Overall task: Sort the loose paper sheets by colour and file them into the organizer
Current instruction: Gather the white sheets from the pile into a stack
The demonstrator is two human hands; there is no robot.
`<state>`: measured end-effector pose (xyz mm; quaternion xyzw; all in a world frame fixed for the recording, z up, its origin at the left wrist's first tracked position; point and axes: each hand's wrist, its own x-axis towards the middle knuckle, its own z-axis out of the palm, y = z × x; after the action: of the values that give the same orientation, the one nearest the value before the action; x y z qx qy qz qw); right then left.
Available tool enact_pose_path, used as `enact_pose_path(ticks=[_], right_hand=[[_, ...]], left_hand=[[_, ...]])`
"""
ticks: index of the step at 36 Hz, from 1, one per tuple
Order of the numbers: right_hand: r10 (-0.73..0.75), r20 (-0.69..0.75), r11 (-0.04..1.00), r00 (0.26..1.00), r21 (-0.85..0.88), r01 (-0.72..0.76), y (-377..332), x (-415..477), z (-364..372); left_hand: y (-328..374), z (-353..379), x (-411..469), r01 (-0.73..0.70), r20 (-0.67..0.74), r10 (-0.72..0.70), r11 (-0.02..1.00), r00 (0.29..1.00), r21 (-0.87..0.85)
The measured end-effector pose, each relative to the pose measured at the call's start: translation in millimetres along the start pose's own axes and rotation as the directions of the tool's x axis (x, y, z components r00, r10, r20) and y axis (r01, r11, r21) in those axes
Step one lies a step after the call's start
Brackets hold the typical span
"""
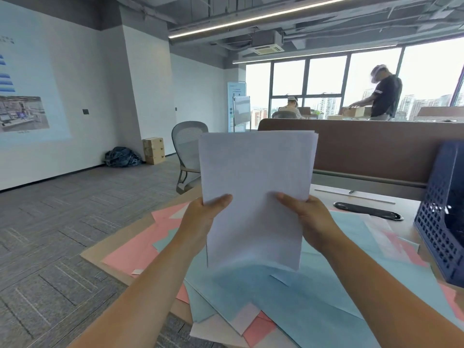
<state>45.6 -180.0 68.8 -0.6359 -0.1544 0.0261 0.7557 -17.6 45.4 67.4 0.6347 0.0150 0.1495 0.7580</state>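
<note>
I saw a white stack of sheets (256, 187), pink sheets (140, 249) and blue sheets (313, 297), and a navy perforated organizer (442, 222).

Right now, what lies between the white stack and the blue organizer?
Head view: the right hand gripping the white stack, then blue sheets mixed with pink sheets, black cable slot behind.

No text can be read. The projection (25, 79) and the banner (235, 96) carry some small writing, but it is too blurred to make out.
</note>
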Motion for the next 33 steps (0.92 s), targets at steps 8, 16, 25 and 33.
enact_pose_path(ticks=[8,16,25,33], right_hand=[[0.153,0.063,0.988,0.986,-0.027,-0.152,34.5,-5.1,-6.3],[0.179,-0.021,0.978,0.984,-0.102,-0.181,39.9,0.0,-8.1],[0.116,-0.193,0.980,0.974,-0.137,-0.144,10.9,-19.9,-25.5],[-0.067,-0.404,0.957,0.912,-0.285,-0.056,-47.8,-73.6,-84.0]], left_hand=[[-29.7,-1.9,-5.8,0.112,-0.032,-0.112,0.994,0.993,0.018],[-36.9,2.0,2.6,0.112,-0.071,-0.104,0.986,0.992,0.120],[-20.4,35.8,-4.6,0.064,-0.044,-0.057,0.983,0.997,0.172],[-6.8,114.7,-33.8,0.077,0.065,-0.085,0.990,0.994,0.119]])
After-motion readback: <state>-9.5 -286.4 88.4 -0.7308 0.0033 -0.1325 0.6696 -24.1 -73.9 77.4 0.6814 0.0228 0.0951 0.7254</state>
